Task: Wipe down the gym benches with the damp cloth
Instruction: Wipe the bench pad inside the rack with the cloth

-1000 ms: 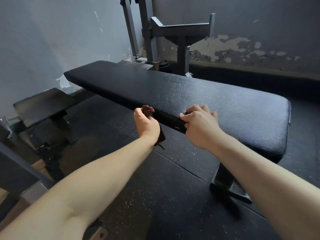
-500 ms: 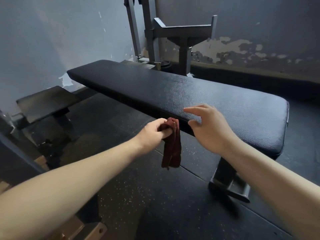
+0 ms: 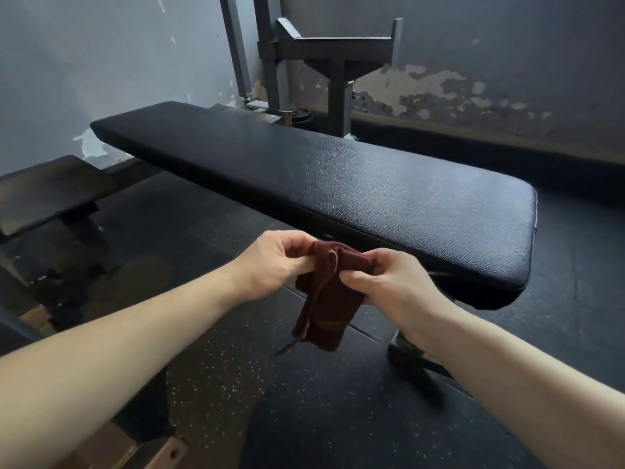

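cloth: dark red cloth (image 3: 326, 296), folded, held in the air btwn both hands, just in front of bench's near edge, not touching pad; lower end hangs free
L hand: left hand (image 3: 275, 264) pinches cloth's top-left edge, fingers curled
R hand: right hand (image 3: 389, 282) pinches its right side, thumb on top
bench: black padded bench (image 3: 338, 177), flat, beyond hands
floor: speckled rubber floor (image 3: 236, 384)

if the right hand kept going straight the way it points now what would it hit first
The cloth it pinches comes first, since the right hand points left and slightly away; just past it is the left hand, holding the same cloth. Depth between them is unclear.
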Motion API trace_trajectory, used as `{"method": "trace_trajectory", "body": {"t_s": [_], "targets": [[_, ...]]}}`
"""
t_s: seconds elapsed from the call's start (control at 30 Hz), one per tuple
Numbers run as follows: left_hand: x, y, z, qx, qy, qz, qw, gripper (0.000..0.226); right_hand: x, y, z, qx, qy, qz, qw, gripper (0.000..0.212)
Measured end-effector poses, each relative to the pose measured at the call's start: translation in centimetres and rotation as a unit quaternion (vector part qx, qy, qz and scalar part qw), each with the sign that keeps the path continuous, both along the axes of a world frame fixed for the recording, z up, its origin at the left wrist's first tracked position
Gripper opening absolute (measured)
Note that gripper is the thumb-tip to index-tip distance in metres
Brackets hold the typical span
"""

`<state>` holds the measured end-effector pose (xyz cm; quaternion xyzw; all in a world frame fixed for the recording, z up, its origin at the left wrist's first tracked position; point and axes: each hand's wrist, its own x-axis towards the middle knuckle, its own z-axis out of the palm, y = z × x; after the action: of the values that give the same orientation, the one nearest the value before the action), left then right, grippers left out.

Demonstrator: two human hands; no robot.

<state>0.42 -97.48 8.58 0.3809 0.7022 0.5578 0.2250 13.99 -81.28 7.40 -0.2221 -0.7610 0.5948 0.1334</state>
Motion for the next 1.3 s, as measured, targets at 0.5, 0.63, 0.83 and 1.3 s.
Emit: {"method": "trace_trajectory", "body": {"t_s": [0.5,0.63,0.83,1.3], "targets": [[-6.5,2.3,-2.3,-0.018,0.386,0.274,0.881,0.035,-6.1,3.0,6.5,0.55,0.138,0.005,0.824,0.016],[-7.9,2.7,-2.6,-0.06,0.411,0.286,0.863,0.043,-5.5,4.1,3.7,0.603,0.094,0.127,0.782,0.025],[-8.6,2.6,-3.3,-0.049,0.405,0.283,0.868,0.04,-4.2,6.4,5.2,0.545,0.092,0.134,0.823,0.038],[-9.0,2.7,-4.2,-0.034,0.422,0.276,0.863,0.046,-6.0,5.0,3.3,0.641,0.093,0.246,0.721,0.036]]}}
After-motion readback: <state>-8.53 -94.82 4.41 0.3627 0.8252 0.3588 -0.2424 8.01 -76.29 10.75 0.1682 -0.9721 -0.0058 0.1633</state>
